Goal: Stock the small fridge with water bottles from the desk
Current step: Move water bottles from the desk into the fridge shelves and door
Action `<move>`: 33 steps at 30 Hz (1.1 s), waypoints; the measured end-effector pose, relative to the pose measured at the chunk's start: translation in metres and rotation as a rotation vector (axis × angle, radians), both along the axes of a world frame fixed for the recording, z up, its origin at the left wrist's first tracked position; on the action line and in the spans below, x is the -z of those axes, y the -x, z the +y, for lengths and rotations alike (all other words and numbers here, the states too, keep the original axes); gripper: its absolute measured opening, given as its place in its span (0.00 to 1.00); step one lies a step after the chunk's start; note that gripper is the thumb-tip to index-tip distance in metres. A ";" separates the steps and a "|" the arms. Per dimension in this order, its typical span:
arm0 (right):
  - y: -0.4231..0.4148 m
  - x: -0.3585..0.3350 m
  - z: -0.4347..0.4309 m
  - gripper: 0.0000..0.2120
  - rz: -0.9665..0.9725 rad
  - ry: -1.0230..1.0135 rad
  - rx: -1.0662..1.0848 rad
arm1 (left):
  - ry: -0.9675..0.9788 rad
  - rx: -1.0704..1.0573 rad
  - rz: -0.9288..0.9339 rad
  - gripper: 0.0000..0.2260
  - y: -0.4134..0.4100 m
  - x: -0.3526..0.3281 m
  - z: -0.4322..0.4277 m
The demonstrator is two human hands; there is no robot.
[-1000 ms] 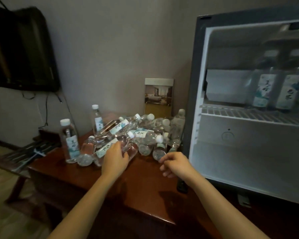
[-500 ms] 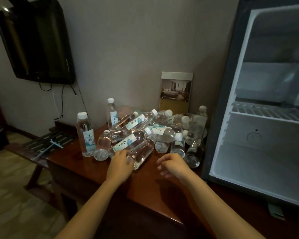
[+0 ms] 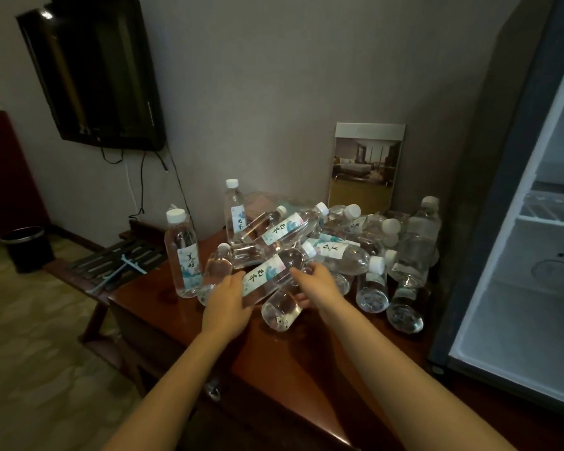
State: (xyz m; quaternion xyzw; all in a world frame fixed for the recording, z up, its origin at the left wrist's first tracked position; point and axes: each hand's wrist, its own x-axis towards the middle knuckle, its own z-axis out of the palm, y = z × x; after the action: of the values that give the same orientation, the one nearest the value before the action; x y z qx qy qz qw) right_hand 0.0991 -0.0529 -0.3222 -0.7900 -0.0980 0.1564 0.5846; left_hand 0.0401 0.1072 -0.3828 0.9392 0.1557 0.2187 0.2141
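We work bottle pile on desk (image 3: pixel 183 307). Left hand (image 3: pixel 226 304) wraps labelled bottle (image 3: pixel 267 278); right hand (image 3: pixel 318 286) closes on neighbouring bottle (image 3: pixel 282 309). Full, smooth plastic: likely heavy, slippery; we grip mid-body. Fridge (image 3: pixel 515 288) open at right.

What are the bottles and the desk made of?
The bottles look like thin clear plastic: you see straight through them, and they have white screw caps. The desk seems to be dark reddish wood with a glossy finish, since it shines with reflections.
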 end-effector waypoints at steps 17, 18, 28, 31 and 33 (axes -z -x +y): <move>-0.002 -0.001 0.020 0.21 0.048 -0.162 0.004 | -0.056 -0.110 -0.070 0.27 0.014 0.004 -0.012; 0.001 -0.003 0.020 0.19 0.036 -0.165 -0.005 | -0.058 -0.111 -0.056 0.27 0.017 0.003 -0.012; 0.034 -0.015 0.020 0.25 -0.012 -0.117 -0.133 | 0.074 -0.099 0.045 0.33 0.047 -0.010 -0.013; 0.039 -0.016 0.018 0.29 -0.060 -0.074 -0.152 | 0.119 -0.104 0.081 0.29 0.052 -0.016 -0.015; 0.043 -0.014 0.016 0.29 -0.111 -0.062 -0.151 | 0.141 -0.058 0.110 0.27 0.055 -0.020 -0.015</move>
State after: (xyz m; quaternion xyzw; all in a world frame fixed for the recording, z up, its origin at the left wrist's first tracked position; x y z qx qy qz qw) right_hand 0.0564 -0.0372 -0.3083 -0.7693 -0.1943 0.1530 0.5890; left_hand -0.0145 0.0918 -0.3626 0.9274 0.2094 0.1616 0.2644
